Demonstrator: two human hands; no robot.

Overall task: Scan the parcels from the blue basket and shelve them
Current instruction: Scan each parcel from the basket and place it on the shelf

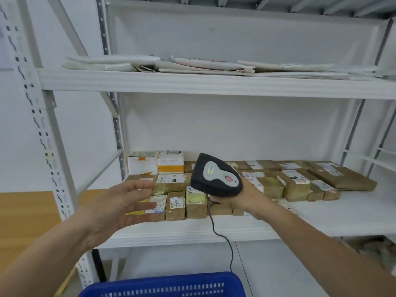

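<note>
My right hand (242, 197) grips the handle of a black barcode scanner (216, 175), held up in front of the middle shelf (321, 213); its cable (222, 236) hangs down towards the blue basket (165, 286) at the bottom edge. My left hand (120, 202) hovers with straight fingers and holds nothing, just in front of the leftmost parcels. Several brown taped parcels with white labels (177, 204) lie in rows on the middle shelf. The basket's inside is out of view.
The upper shelf (214, 83) holds several flat white mailer bags (203, 65). Two white foam boxes (156, 162) stand at the back left of the middle shelf. Perforated white uprights (49, 133) frame the rack on the left. A wooden board (23, 221) is at the far left.
</note>
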